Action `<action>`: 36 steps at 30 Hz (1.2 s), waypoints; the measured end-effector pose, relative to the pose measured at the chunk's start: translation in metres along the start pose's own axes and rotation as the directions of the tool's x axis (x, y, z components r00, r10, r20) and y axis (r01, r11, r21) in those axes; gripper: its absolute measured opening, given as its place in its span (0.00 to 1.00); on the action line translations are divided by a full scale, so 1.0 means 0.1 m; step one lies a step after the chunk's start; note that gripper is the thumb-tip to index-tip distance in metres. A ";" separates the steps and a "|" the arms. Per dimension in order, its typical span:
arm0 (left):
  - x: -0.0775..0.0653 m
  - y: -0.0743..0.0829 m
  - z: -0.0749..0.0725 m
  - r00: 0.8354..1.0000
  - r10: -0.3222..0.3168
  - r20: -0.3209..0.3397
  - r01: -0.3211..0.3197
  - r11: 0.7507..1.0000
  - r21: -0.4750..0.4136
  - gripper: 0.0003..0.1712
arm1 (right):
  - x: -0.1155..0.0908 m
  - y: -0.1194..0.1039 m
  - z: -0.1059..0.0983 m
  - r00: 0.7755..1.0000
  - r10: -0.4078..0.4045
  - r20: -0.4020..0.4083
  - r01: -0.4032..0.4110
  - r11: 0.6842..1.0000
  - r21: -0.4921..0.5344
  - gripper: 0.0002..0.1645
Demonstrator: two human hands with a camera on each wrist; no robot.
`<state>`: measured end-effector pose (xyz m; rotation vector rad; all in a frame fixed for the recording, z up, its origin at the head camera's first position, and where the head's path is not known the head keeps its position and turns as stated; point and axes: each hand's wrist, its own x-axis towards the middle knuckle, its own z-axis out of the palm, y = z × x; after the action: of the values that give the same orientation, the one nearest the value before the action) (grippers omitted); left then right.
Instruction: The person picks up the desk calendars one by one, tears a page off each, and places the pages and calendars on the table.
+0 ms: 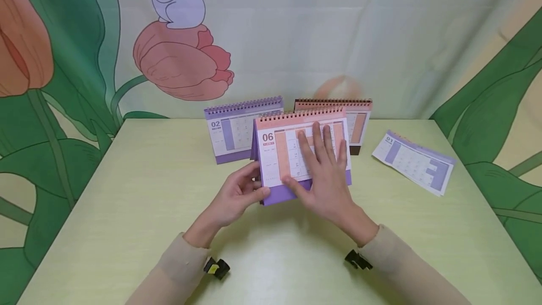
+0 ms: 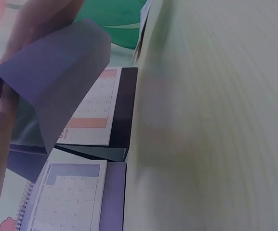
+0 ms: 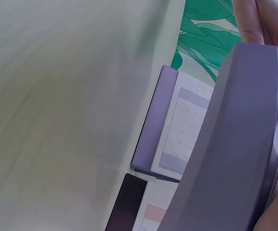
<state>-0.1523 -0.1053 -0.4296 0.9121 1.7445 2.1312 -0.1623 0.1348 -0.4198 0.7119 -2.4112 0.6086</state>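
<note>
A spiral-bound desk calendar (image 1: 268, 166) with a pink June page marked 06 and a purple base is held up in front of me, over the table. My left hand (image 1: 230, 199) grips its lower left edge, thumb on the front and fingers behind. Flat against the page lies my right hand (image 1: 328, 180), its fingers straight and spread, covering part of the date grid. From below, the left wrist view shows the folded purple base (image 2: 57, 72), and the right wrist view shows the base's underside (image 3: 225, 134).
Behind stand a purple desk calendar (image 1: 230, 138) marked 02 at left and a pink one with a dark brown base (image 1: 358, 128) at right. Loose purple calendar sheets (image 1: 415, 164) marked 01 lie on the pale table (image 1: 139, 192) at right. A printed curtain (image 1: 288, 36) hangs behind.
</note>
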 end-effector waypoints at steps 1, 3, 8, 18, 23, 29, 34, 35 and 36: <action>0.00 -0.01 0.00 1.000 -0.001 -0.002 0.001 1.000 -0.001 0.34 | 0.00 0.01 0.01 1.000 0.004 0.006 -0.004 1.000 0.006 0.55; 0.00 -0.02 0.00 1.000 -0.003 -0.003 0.003 1.000 -0.009 0.34 | 0.00 0.02 0.02 1.000 0.009 0.010 -0.009 1.000 0.020 0.53; 0.00 -0.05 -0.01 1.000 -0.013 -0.003 0.013 0.999 -0.029 0.34 | -0.02 0.07 0.07 1.000 0.026 0.017 -0.027 0.998 0.063 0.50; 0.01 -0.06 -0.01 0.997 -0.037 -0.074 0.043 0.996 0.081 0.29 | -0.07 0.12 0.06 0.999 0.032 -0.022 -0.031 0.999 0.032 0.49; 0.02 -0.04 -0.01 0.989 -0.072 -0.133 0.085 0.992 0.095 0.28 | -0.05 0.15 0.01 0.995 -0.050 -0.087 0.047 0.998 -0.033 0.47; 0.02 -0.04 0.01 0.980 -0.086 -0.179 0.106 0.989 0.103 0.27 | 0.00 0.21 -0.05 0.974 -0.195 -0.119 0.176 0.972 -0.152 0.48; 0.00 -0.03 0.02 0.975 -0.093 -0.201 0.119 0.986 0.119 0.27 | 0.03 0.25 -0.12 0.936 -0.328 -0.132 0.291 0.927 -0.235 0.45; 0.00 -0.03 0.02 0.974 -0.093 -0.208 0.119 0.986 0.115 0.27 | 0.04 0.26 -0.14 0.925 -0.355 -0.139 0.315 0.917 -0.246 0.44; -0.01 -0.03 0.01 0.972 -0.092 -0.215 0.118 0.987 0.111 0.27 | 0.05 0.27 -0.15 0.913 -0.382 -0.145 0.339 0.907 -0.251 0.42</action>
<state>-0.1517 -0.1040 -0.4325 0.6254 1.9961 2.1366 -0.1763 0.1618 -0.4131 0.9296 -2.0542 0.2380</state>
